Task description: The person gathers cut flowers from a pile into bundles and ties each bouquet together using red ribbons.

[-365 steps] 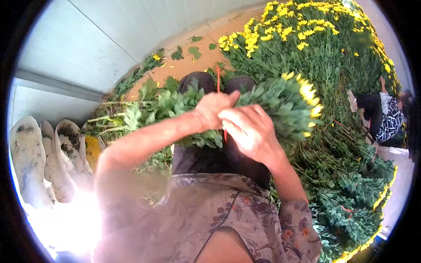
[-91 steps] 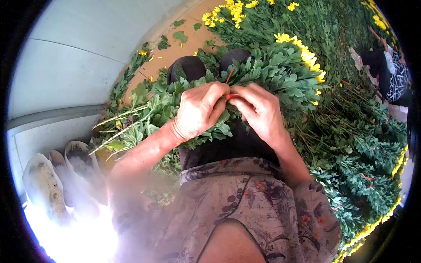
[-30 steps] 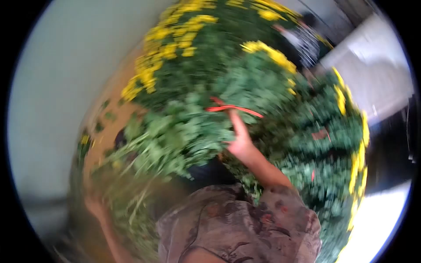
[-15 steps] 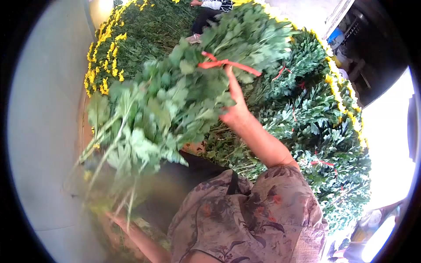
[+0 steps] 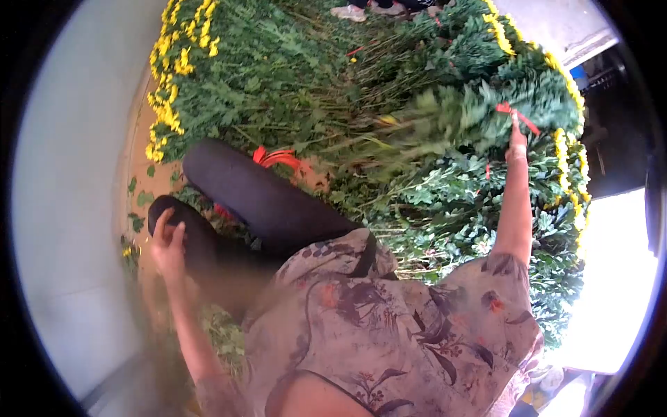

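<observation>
My right hand (image 5: 515,144) reaches out to the right, closed on a leafy bunch of chrysanthemums (image 5: 462,121) near its red tie (image 5: 524,119). The bunch is smeared by motion, its stems trailing left, over other tied bunches (image 5: 451,191) on the right. Over by my bent knee, my left hand (image 5: 168,247) is raised with its fingers loosely curled and apart, holding nothing. Loose red ties (image 5: 278,158) lie on the floor just beyond my other knee.
More leafy stems with yellow flowers (image 5: 167,115) are heaped along the left wall (image 5: 76,174). Another person's shoes (image 5: 349,12) show at the top. Torn leaves lie on the brown floor covering (image 5: 147,184) beside my legs.
My right hand has carried the chrysanthemum bunch from in front of me over to the right-hand pile. My left hand has come up from the lower left to beside my knee.
</observation>
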### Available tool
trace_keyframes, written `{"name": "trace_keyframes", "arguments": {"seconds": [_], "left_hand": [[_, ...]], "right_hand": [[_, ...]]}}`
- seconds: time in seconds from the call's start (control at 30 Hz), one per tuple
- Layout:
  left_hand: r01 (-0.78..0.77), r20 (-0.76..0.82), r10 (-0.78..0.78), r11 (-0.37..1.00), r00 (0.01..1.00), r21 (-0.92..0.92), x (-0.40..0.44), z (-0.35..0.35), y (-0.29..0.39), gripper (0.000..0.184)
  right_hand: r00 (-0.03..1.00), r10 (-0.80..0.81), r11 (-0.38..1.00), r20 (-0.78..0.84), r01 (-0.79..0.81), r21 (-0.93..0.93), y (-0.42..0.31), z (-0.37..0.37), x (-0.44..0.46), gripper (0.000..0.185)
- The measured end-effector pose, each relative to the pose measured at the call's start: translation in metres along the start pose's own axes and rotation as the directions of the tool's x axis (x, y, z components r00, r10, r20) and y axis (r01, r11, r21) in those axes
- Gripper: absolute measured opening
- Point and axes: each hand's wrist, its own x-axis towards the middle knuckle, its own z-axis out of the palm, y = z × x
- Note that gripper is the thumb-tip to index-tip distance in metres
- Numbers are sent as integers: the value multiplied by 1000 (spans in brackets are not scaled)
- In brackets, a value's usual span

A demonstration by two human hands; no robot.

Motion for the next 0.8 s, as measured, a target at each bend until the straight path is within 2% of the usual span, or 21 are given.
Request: {"name": "trace_keyframes", "arguments": {"seconds": [0.03,0.07,0.13,0.17,0.2,0.23,0.27,0.3,0.33,0.4,0.47,0.5,0.53,0.57,0.6,0.63,0.67,0.7,0.73,0.77,0.8], "left_hand": [[-5,71,2,999,997,43,3,0,2,38],[4,64,-8,999,998,53,7,1,10,38],[-22,235,4,997,972,75,8,10,40,37],[-11,238,-11,996,971,94,14,17,56,37],[-66,322,12,985,947,159,18,22,72,37],[-125,406,26,968,913,218,23,28,86,36],[-115,405,10,965,914,235,26,37,99,36],[-218,476,88,950,875,224,31,46,109,36],[-319,544,165,926,822,201,35,52,116,35],[-341,600,157,917,784,206,48,59,127,34],[-360,645,149,909,749,208,57,58,132,34],[-405,678,130,875,724,264,61,55,133,33],[-445,701,106,836,705,321,65,52,131,33],[-423,701,52,828,711,367,69,46,126,32],[-398,676,30,827,736,397,75,43,121,32],[-284,675,-39,888,737,361,83,42,114,32],[-165,672,-100,934,733,318,93,40,109,31],[-32,655,-148,967,741,255,104,37,105,30],[102,642,-192,979,743,175,114,36,101,29],[216,620,-186,976,763,26,127,36,87,29],[315,595,-177,940,784,-134,138,33,74,29]], "right_hand": [[990,-133,975,-55,121,-185,14,-4,3,69],[958,-272,905,-87,224,-361,25,-3,0,74],[955,-247,894,-162,160,-418,16,8,-8,76],[985,-127,942,-116,83,-324,25,2,11,79],[988,-90,924,-122,37,-382,14,10,-1,80],[987,-128,891,-93,74,-448,23,7,14,85],[984,-165,854,-59,113,-508,34,1,38,89],[999,-35,911,-34,18,-411,35,1,43,83],[997,50,949,63,-28,-313,26,3,32,82],[986,79,940,146,-25,-341,2,6,-6,60],[941,138,835,310,58,-547,-23,1,-44,58],[936,81,614,341,223,-757,-40,11,-75,51],[928,23,262,371,353,-898,-58,22,-107,47],[916,-35,-82,399,395,-915,-75,31,-139,47],[828,-191,-186,527,497,-848,-78,49,-169,42],[749,-267,85,606,645,-760,-81,77,-203,36],[684,-274,201,676,728,-655,-61,98,-204,30],[649,-178,526,740,698,-486,-41,129,-218,30],[621,-46,600,782,644,-476,-27,164,-241,31],[536,100,626,838,621,-471,2,195,-249,32],[471,228,497,852,696,-518,10,232,-279,31]]}}
